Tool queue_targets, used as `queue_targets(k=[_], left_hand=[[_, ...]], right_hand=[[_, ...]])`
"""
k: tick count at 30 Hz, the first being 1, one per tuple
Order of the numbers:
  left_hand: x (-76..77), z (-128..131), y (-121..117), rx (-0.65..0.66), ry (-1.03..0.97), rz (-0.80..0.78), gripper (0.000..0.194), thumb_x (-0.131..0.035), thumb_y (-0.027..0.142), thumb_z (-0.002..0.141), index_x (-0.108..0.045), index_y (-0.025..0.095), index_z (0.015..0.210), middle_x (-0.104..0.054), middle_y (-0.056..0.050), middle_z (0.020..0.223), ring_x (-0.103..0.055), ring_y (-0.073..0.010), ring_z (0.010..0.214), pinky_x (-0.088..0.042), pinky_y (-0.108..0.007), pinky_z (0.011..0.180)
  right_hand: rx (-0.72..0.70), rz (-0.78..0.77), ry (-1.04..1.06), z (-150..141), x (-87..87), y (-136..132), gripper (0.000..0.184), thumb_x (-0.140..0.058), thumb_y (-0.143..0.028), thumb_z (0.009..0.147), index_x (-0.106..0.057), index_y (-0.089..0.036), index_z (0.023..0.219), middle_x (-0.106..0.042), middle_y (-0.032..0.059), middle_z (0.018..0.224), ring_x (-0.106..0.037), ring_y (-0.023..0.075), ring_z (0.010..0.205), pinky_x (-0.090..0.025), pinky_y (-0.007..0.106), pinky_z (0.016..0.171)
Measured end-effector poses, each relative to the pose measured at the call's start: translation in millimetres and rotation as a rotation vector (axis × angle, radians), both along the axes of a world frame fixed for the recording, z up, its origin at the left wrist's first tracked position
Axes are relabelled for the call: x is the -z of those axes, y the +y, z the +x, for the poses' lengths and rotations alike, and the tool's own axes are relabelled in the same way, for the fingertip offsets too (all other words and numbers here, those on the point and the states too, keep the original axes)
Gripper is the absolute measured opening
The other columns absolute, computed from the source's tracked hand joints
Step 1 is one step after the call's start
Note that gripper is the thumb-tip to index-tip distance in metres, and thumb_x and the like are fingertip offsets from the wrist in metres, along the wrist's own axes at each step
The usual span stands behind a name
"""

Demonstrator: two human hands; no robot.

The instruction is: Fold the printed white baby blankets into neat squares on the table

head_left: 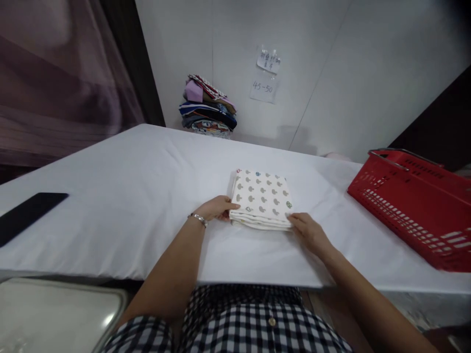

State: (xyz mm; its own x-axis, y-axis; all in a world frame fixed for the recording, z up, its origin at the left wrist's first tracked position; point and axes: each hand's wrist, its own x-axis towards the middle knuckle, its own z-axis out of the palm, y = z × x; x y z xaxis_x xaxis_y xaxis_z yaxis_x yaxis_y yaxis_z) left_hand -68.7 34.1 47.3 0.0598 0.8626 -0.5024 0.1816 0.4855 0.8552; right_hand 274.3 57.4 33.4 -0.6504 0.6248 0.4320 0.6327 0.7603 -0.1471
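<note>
A folded white cloth printed with small grey-brown mushroom-like shapes lies on the white-covered table in front of me. Several layers show along its near edge. My left hand, with a bracelet at the wrist, pinches the near left corner between thumb and fingers. At the near right corner, my right hand grips the cloth with its thumb on top. The fingers beneath the cloth are partly hidden on both sides.
A red plastic basket stands at the table's right end. A black flat object lies on the left. Behind the table's far edge rises a stack of folded fabrics against the wall. The white tablecloth reaches the near edge by my body.
</note>
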Motion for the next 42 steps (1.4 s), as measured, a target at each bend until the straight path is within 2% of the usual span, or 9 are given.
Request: queue_targets(k=[4,8,13,17,20,23,31,39,42], left_hand=[[5.1,-1,1,0.007,0.102,0.023,0.036,-0.072,0.043,0.061,-0.051,0.017,0.075,-0.060,-0.001,0.059,-0.058,-0.0134,0.053,-0.049,-0.027,0.055],[4.0,-5,0,0.025,0.238,0.087,0.039,-0.069,0.050,0.062,-0.052,0.018,0.074,-0.060,-0.003,0.060,-0.059,-0.0162,0.057,-0.044,-0.027,0.053],[-12.2,11,-8,-0.156,0.659,0.479,0.039,-0.065,0.053,0.066,-0.057,0.020,0.085,-0.062,-0.002,0.080,-0.056,-0.0168,0.073,-0.039,-0.026,0.063],[-18.5,37,-13,0.098,0.681,0.751,0.027,-0.062,0.046,0.073,-0.064,0.023,0.088,-0.062,-0.001,0.094,-0.054,-0.0164,0.088,-0.038,-0.025,0.073],[-17.4,45,-15,0.253,0.666,0.715,0.022,-0.060,0.043,0.076,-0.068,0.023,0.083,-0.062,-0.001,0.088,-0.054,-0.0174,0.088,-0.037,-0.025,0.072],[-15.8,44,-15,0.308,0.635,0.717,0.024,-0.062,0.043,0.075,-0.069,0.023,0.087,-0.063,-0.002,0.091,-0.054,-0.0176,0.088,-0.037,-0.026,0.073],[-4.2,42,-21,0.355,0.766,0.958,0.026,-0.049,0.035,0.089,-0.069,0.021,0.080,-0.062,-0.001,0.081,-0.052,-0.0148,0.081,-0.038,-0.027,0.069],[7.0,39,-29,0.365,0.843,1.050,0.023,-0.058,0.040,0.083,-0.067,0.020,0.092,-0.061,-0.003,0.087,-0.053,-0.0159,0.083,-0.042,-0.030,0.073],[5.0,40,-27,0.369,0.854,1.047,0.023,-0.054,0.038,0.086,-0.067,0.020,0.090,-0.060,-0.002,0.084,-0.053,-0.0151,0.081,-0.042,-0.029,0.072]], right_hand=[[-0.007,-0.071,-0.042,0,3.9,-5,0.034,-0.047,-0.024,0.085,-0.060,-0.025,0.116,-0.059,0.0085,0.116,-0.054,0.0239,0.107,-0.050,0.039,0.086],[-0.017,-0.174,0.001,-7,-9.8,-6,0.035,-0.054,-0.032,0.083,-0.060,-0.025,0.116,-0.059,0.0088,0.119,-0.055,0.0246,0.108,-0.047,0.042,0.090],[0.033,-0.177,0.127,-31,-18.6,-4,0.027,-0.048,-0.032,0.088,-0.065,-0.024,0.106,-0.063,0.0077,0.108,-0.056,0.0230,0.102,-0.048,0.041,0.087],[-0.046,-0.212,0.059,-45,-14.7,4,0.024,-0.049,-0.032,0.088,-0.067,-0.024,0.100,-0.064,0.0067,0.102,-0.057,0.0219,0.095,-0.048,0.039,0.084],[-0.049,-0.248,0.106,-46,-14.3,7,0.024,-0.046,-0.032,0.090,-0.068,-0.023,0.090,-0.064,0.0058,0.093,-0.057,0.0197,0.089,-0.048,0.035,0.079],[-0.014,-0.213,0.216,-42,-14.6,4,0.025,-0.042,-0.031,0.092,-0.066,-0.022,0.088,-0.063,0.0054,0.088,-0.057,0.0184,0.086,-0.047,0.031,0.075],[-0.093,-0.022,0.102,-31,-4.1,-4,0.026,-0.041,-0.027,0.093,-0.066,-0.022,0.100,-0.063,0.0082,0.092,-0.057,0.0197,0.086,-0.048,0.032,0.071],[-0.178,-0.064,-0.011,-32,-1.0,0,0.024,-0.047,-0.029,0.091,-0.064,-0.019,0.104,-0.062,0.0093,0.093,-0.056,0.0206,0.085,-0.047,0.034,0.074],[-0.190,-0.070,-0.021,-33,-3.5,4,0.024,-0.044,-0.028,0.092,-0.064,-0.020,0.103,-0.062,0.0085,0.091,-0.056,0.0201,0.085,-0.048,0.033,0.073]])
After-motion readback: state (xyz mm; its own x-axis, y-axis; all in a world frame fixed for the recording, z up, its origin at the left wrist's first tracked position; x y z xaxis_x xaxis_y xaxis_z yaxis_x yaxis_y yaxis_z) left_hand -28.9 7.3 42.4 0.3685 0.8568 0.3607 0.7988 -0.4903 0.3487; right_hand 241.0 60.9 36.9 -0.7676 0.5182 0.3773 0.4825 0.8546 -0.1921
